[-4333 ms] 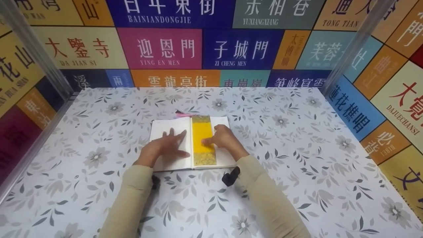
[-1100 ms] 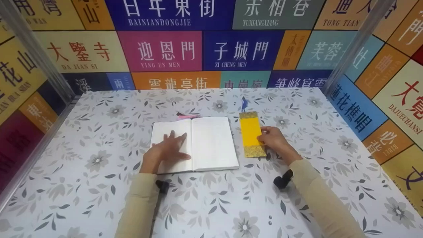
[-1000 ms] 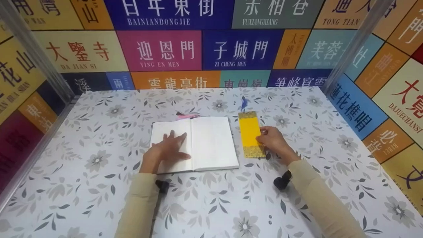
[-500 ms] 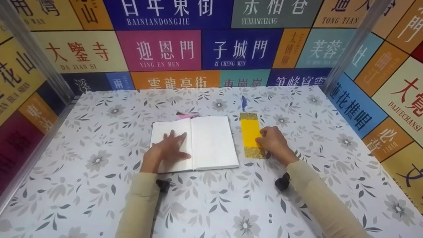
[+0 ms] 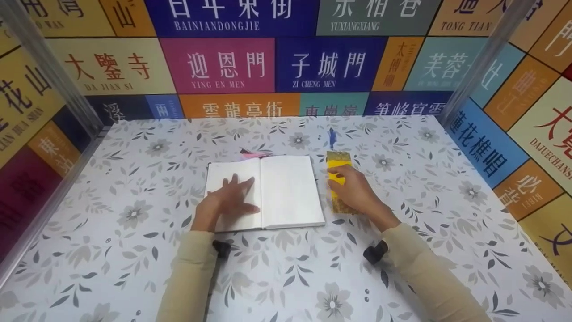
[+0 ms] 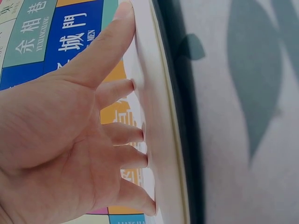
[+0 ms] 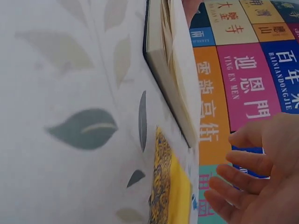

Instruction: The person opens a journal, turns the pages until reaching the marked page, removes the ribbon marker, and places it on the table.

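An open notebook (image 5: pixel 291 192) with blank white pages lies in the middle of the table. My left hand (image 5: pixel 229 197) rests on its left page, fingers spread; the left wrist view shows the fingertips pressing on the paper beside the page edges (image 6: pixel 163 112). To the right of the notebook lies a yellow bookmark (image 5: pixel 339 156) with patterned gold ends and a blue tassel (image 5: pixel 332 139) at the far end. Over the bookmark is my right hand (image 5: pixel 356 191), covering its middle in the head view. In the right wrist view its fingers are loosely bent, apart from the bookmark (image 7: pixel 174 184).
A pink ribbon or tassel (image 5: pixel 252 154) sticks out from the notebook's top edge. White cloth with grey leaves and flowers covers the table (image 5: pixel 134 268). Colourful sign-patterned panels (image 5: pixel 217 67) stand behind and at both sides, with clear corner posts (image 5: pixel 480 67).
The bookmark went from the notebook's right page to the table on the right. My right hand has since let go of its edge and moved left over it. The left hand stayed on the page.
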`<state>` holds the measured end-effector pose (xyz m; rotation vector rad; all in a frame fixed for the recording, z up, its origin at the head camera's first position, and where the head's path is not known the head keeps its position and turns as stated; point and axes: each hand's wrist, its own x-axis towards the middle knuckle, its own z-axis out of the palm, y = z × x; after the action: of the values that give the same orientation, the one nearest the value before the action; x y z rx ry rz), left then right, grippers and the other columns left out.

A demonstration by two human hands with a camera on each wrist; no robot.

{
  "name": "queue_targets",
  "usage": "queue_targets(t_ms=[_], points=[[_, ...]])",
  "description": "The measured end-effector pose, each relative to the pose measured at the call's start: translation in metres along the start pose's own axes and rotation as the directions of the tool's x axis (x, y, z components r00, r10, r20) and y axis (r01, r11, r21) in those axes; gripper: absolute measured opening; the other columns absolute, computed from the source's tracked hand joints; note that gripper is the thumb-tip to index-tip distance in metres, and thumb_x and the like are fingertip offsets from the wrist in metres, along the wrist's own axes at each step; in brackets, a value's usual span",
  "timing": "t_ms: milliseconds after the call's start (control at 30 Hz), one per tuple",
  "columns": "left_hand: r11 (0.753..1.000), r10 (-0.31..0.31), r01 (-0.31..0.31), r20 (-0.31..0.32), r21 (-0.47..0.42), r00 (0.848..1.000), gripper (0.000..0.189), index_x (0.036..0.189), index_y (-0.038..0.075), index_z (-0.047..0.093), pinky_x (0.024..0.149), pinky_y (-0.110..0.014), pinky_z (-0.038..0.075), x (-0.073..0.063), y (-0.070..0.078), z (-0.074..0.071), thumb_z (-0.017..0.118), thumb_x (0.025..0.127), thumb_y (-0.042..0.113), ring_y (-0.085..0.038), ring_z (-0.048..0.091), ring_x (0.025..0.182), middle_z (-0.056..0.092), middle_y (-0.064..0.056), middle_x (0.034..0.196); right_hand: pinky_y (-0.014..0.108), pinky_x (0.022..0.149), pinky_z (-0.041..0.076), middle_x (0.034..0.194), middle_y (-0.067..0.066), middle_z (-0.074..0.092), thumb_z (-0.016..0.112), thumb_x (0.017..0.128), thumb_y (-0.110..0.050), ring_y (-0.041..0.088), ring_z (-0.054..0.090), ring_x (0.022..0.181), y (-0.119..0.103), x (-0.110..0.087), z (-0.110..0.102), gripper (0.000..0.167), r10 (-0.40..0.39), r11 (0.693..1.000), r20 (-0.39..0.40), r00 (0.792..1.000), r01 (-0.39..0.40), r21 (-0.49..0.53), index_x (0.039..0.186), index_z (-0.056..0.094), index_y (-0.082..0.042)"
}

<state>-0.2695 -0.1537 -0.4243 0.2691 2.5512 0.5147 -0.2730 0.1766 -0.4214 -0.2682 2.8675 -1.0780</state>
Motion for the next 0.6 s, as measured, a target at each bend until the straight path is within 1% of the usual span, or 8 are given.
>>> queue_targets(t_ms=[133,200,300,433,533,600], points=[[1.0,-0.009,0.009,0.002,-0.008,1.0,0.093,0.162,0.024,0.006,0.112,-0.082,-0.001,0.001,0.001,0.0,0.061,0.093,0.052,-0.049,-0.013,0.152,-0.015,-0.024,0.165,0.052,0.115,0.042,0.145,0.015,0.052,0.058,0.101,-0.018,0.034,0.05,0.135,-0.015,-0.005,0.006,0.048,-0.12,0.992,0.018,0.993,0.12,-0.034,0.147,0.049,-0.009],[1.0,-0.01,0.011,0.004,-0.009,1.0,0.093,0.162,0.024,0.006,0.112,-0.082,-0.001,0.001,0.001,0.0,0.061,0.093,0.053,-0.048,-0.013,0.152,-0.015,-0.024,0.165,0.052,0.118,0.039,0.148,0.012,0.05,0.059,0.101,-0.022,0.032,0.048,0.139,-0.022,-0.007,0.01,0.051,-0.152,0.987,0.025,0.988,0.153,-0.043,0.15,0.046,-0.013],[1.0,-0.01,0.01,0.007,-0.007,1.0,0.093,0.162,0.024,0.007,0.111,-0.082,-0.002,0.001,0.002,0.0,0.061,0.093,0.053,-0.049,-0.013,0.152,-0.016,-0.024,0.165,0.051,0.12,0.036,0.151,0.009,0.049,0.06,0.101,-0.026,0.031,0.045,0.142,-0.03,-0.011,0.015,0.053,-0.209,0.977,0.042,0.977,0.211,-0.036,0.15,0.046,-0.016],[1.0,-0.019,0.019,0.013,-0.013,1.0,0.093,0.162,0.024,0.006,0.111,-0.082,-0.002,0.001,0.001,0.001,0.062,0.093,0.052,-0.048,-0.013,0.152,-0.016,-0.023,0.165,0.049,0.122,0.033,0.155,0.007,0.047,0.057,0.103,-0.028,0.029,0.042,0.146,-0.037,-0.014,0.024,0.052,-0.292,0.955,0.088,0.952,0.296,-0.035,0.152,0.043,-0.02],[1.0,-0.028,0.028,0.013,-0.01,1.0,0.093,0.162,0.025,0.006,0.112,-0.081,-0.001,0.001,0.001,0.0,0.062,0.093,0.053,-0.047,-0.013,0.152,-0.016,-0.023,0.165,0.049,0.124,0.031,0.158,0.006,0.044,0.052,0.105,-0.03,0.029,0.04,0.148,-0.038,-0.015,0.03,0.052,-0.347,0.934,0.141,0.927,0.356,-0.038,0.154,0.04,-0.021],[0.999,-0.037,0.037,0.01,-0.005,0.999,0.093,0.162,0.025,0.006,0.112,-0.081,-0.001,0.001,0.001,0.0,0.062,0.093,0.053,-0.047,-0.012,0.153,-0.015,-0.022,0.165,0.05,0.124,0.029,0.159,0.006,0.043,0.053,0.104,-0.032,0.028,0.038,0.149,-0.036,-0.015,0.033,0.054,-0.378,0.919,0.185,0.907,0.392,-0.042,0.155,0.04,-0.02]])
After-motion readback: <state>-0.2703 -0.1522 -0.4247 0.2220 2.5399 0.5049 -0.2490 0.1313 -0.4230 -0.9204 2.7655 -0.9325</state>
